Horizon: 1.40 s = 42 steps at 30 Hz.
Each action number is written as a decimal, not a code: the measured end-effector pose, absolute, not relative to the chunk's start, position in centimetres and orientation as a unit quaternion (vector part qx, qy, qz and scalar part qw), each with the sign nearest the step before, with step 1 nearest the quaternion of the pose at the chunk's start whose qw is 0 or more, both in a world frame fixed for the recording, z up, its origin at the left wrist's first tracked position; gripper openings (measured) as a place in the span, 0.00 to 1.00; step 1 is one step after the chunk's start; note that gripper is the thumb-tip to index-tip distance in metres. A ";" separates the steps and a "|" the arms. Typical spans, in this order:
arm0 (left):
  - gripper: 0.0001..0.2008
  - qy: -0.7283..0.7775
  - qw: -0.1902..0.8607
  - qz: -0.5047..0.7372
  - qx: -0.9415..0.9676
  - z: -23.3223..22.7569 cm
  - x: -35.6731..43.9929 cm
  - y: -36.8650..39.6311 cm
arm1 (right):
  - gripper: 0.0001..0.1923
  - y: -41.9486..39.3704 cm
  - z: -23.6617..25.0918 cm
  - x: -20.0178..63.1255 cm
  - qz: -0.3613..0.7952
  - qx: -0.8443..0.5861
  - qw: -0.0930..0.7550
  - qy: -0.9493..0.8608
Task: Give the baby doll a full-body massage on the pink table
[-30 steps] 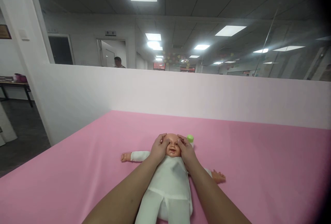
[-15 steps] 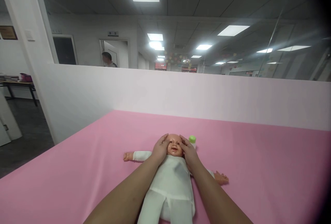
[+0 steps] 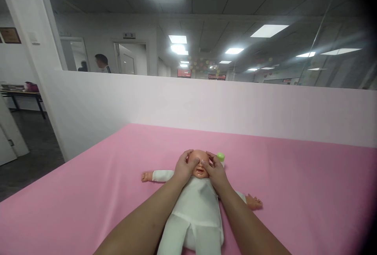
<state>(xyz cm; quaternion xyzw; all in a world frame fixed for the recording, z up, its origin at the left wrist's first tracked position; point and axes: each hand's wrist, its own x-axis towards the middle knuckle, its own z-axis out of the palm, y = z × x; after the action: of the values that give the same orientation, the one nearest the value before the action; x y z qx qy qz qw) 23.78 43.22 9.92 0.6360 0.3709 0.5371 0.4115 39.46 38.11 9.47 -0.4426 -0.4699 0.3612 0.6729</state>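
Note:
A baby doll (image 3: 198,202) with a cloth body lies on its back, its arms spread out to both sides. My left hand (image 3: 184,168) wraps round the left side of the doll's head, and the thumb presses on the face beside the nose. On the opposite side my right hand (image 3: 217,172) holds the head in the same way, its thumb close to the other one. The thumbs cover the doll's eyes, while the mouth and forehead still show. Just behind my right hand stands a small white bottle with a green cap (image 3: 220,156), partly hidden by the fingers.
Pink sheeting (image 3: 294,192) covers the table under the doll. A low white wall (image 3: 235,106) with glass above it runs along the back. To the left are an open doorway and a side table (image 3: 22,93). Beyond the glass a person (image 3: 101,63) is seen.
Both thumbs have moved inward over the doll's face and now cover its eyes. Behind the glass, the person has moved left.

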 end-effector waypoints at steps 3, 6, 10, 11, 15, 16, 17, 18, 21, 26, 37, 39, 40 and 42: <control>0.28 0.365 0.410 0.541 0.637 10.0 23.8 42.9 | 0.33 38.3 9.4 39.5 0.349 -0.450 0.678 -0.464; 0.26 0.354 0.423 0.541 0.635 10.1 23.8 42.5 | 0.32 38.3 9.4 39.5 0.329 -0.469 0.686 -0.448; 0.24 0.363 0.423 0.545 0.626 9.7 23.9 42.5 | 0.32 38.5 8.9 39.7 0.334 -0.474 0.685 -0.441; 0.24 0.362 0.421 0.548 0.625 9.5 23.9 42.6 | 0.32 38.6 8.7 39.8 0.340 -0.473 0.682 -0.442; 0.23 0.358 0.442 0.552 0.610 8.6 24.2 43.3 | 0.32 39.0 8.0 40.2 0.353 -0.482 0.676 -0.432; 0.23 0.359 0.452 0.553 0.601 8.4 24.2 43.5 | 0.32 39.0 7.9 40.3 0.359 -0.480 0.676 -0.429; 0.23 0.361 0.462 0.554 0.591 8.3 24.3 43.6 | 0.32 39.0 7.8 40.3 0.368 -0.474 0.677 -0.425; 0.23 0.362 0.471 0.555 0.582 8.3 24.3 43.6 | 0.33 39.0 7.8 40.3 0.380 -0.467 0.678 -0.421; 0.24 0.352 0.500 0.561 0.558 8.4 24.4 43.7 | 0.35 38.8 7.9 40.2 0.414 -0.450 0.682 -0.401; 0.28 0.337 0.540 0.562 0.529 8.5 24.4 43.5 | 0.36 38.4 8.1 40.2 0.429 -0.449 0.672 -0.403; 0.27 0.354 0.443 0.556 0.608 9.6 23.6 41.8 | 0.42 37.3 9.5 39.2 0.369 -0.475 0.664 -0.444; 0.26 0.354 0.431 0.557 0.615 9.6 23.6 41.8 | 0.41 37.5 9.4 39.2 0.351 -0.483 0.670 -0.442; 0.26 0.353 0.427 0.557 0.618 9.5 23.6 41.9 | 0.40 37.6 9.4 39.2 0.339 -0.487 0.674 -0.440; 0.26 0.350 0.423 0.558 0.622 9.4 23.7 42.1 | 0.38 37.7 9.2 39.3 0.325 -0.492 0.677 -0.441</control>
<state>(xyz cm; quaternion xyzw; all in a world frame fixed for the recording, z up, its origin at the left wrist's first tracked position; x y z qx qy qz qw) 23.68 42.08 9.36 0.6220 0.3503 0.5579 0.4233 39.32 37.74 9.20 -0.4916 -0.4410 0.3254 0.6767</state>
